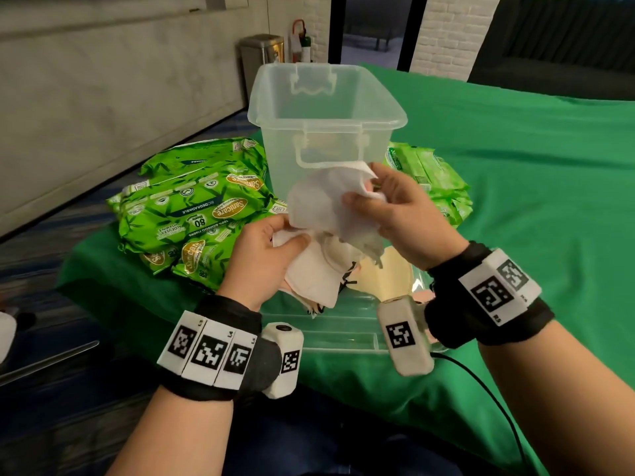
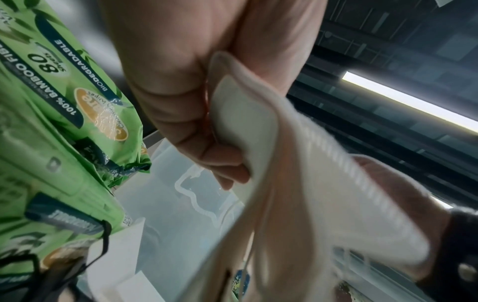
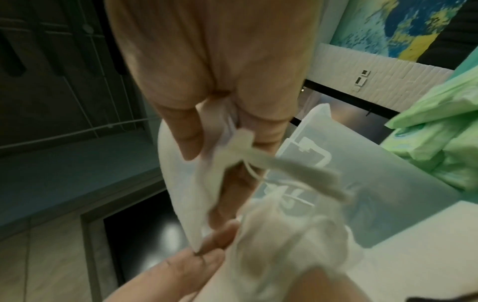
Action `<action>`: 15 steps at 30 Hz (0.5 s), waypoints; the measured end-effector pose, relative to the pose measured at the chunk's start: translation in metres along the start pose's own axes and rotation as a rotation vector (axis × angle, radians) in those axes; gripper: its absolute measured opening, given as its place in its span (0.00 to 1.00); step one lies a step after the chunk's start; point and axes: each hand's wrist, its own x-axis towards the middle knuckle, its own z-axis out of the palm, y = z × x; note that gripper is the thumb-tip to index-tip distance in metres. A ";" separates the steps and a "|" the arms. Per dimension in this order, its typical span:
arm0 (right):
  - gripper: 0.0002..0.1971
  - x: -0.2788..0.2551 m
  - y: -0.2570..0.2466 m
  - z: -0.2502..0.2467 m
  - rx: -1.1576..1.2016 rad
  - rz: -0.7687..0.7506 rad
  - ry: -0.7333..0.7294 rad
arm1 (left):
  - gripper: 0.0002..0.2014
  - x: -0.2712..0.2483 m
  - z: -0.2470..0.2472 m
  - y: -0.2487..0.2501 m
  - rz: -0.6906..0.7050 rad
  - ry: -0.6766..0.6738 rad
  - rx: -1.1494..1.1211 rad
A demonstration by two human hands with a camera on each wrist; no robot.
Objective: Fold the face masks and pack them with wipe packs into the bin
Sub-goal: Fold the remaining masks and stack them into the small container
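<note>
A white face mask (image 1: 321, 207) hangs in the air between my two hands, just in front of the clear plastic bin (image 1: 385, 108). My left hand (image 1: 271, 247) pinches its lower left end, thumb on top; the left wrist view shows the mask (image 2: 258, 130) folded over the fingers. My right hand (image 1: 385, 201) grips the upper right end, and its wrist view shows the ear loop (image 3: 256, 171) bunched in the fingers. More masks (image 1: 319, 280) lie heaped below on a clear lid (image 1: 343, 331). Green wipe packs (image 1: 192, 211) lie left of the bin, others (image 1: 433, 180) to its right.
Everything rests on a green cloth-covered table (image 1: 515, 201). A steel waste bin (image 1: 261, 63) stands beyond the table's far end by the wall. A black cable (image 1: 494, 396) runs across the cloth near my right forearm. The floor drops away on the left.
</note>
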 end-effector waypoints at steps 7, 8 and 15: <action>0.15 0.007 0.005 -0.018 -0.205 0.087 0.248 | 0.15 -0.001 -0.004 0.003 0.020 0.000 -0.026; 0.11 0.006 -0.001 -0.020 -0.159 0.041 0.255 | 0.15 -0.001 -0.004 0.002 0.021 0.007 -0.024; 0.23 -0.003 -0.016 -0.021 -0.015 0.062 -0.142 | 0.10 0.000 0.000 0.002 -0.025 0.007 -0.042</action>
